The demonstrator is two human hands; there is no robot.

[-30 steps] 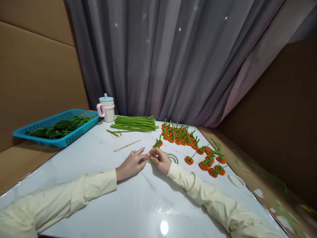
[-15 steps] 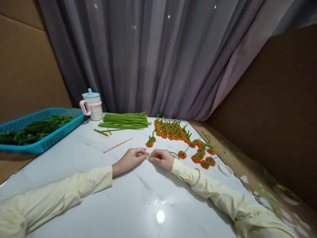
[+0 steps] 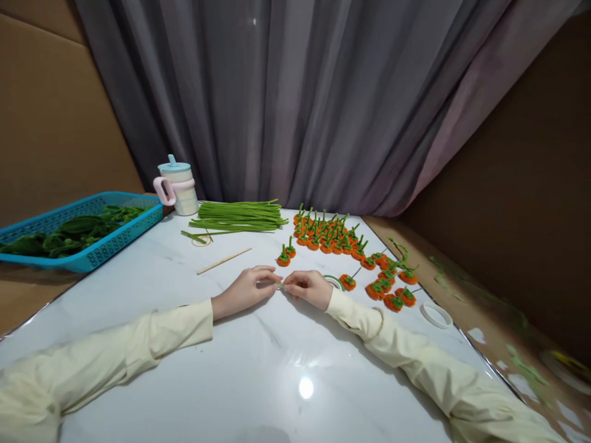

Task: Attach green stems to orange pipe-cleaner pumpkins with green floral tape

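Close together over the middle of the white table, my left hand (image 3: pixel 249 290) and my right hand (image 3: pixel 308 288) pinch a small pale-green strip (image 3: pixel 280 285) between their fingertips. Most of the strip is hidden by the fingers, so its kind cannot be made out. Just beyond the hands stand two orange pumpkin-like pieces (image 3: pixel 283 258) with green stems. Beside my right wrist lies a roll of green tape (image 3: pixel 333 282), partly covered by the hand. A single orange piece (image 3: pixel 347 282) with a dark wire sits right of it.
Several orange pieces (image 3: pixel 325 237) cluster at the back right, near a white ring (image 3: pixel 436 315). Green pipe-cleaner-like stems (image 3: pixel 237 215) lie in a bundle at the back. A thin wooden stick (image 3: pixel 224 261), a lidded cup (image 3: pixel 183 191) and a blue basket (image 3: pixel 99 246) of green pieces are on the left.
The view has shifted slightly, so things on the table appear a little higher and farther right. Both hands keep their pinch on the small strip, fingertips close together.
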